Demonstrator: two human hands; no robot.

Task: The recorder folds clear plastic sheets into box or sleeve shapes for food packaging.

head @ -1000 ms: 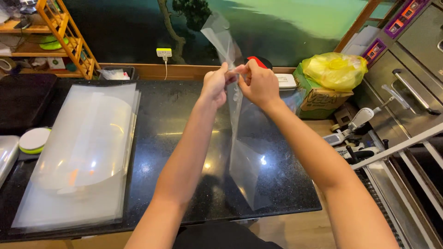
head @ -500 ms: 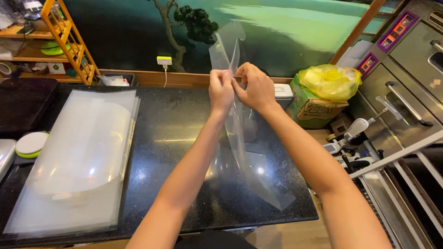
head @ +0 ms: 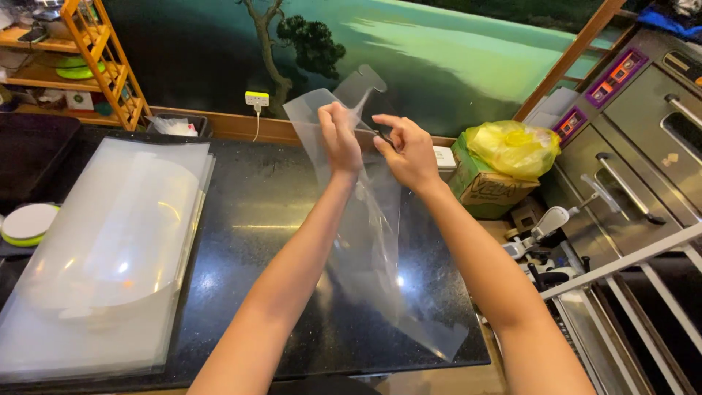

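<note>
I am working over the black counter (head: 263, 219), with a tall stack of clear sheets (head: 110, 256) lying at my left. I am holding one clear plastic sheet (head: 365, 241) upright above it, my left hand (head: 338, 139) and right hand (head: 406, 150) both pinching its top edge (folding or separating it, I judge). A cardboard box (head: 486, 192) is carrying a yellow bag (head: 513, 148).

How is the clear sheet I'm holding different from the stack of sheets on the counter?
The held clear sheet hangs upright, pinched near its top by the left hand and right hand; the stack of sheets lies on the black counter. The held one is single and bent; the stack holds many sheets. Both are transparent plastic.
</note>
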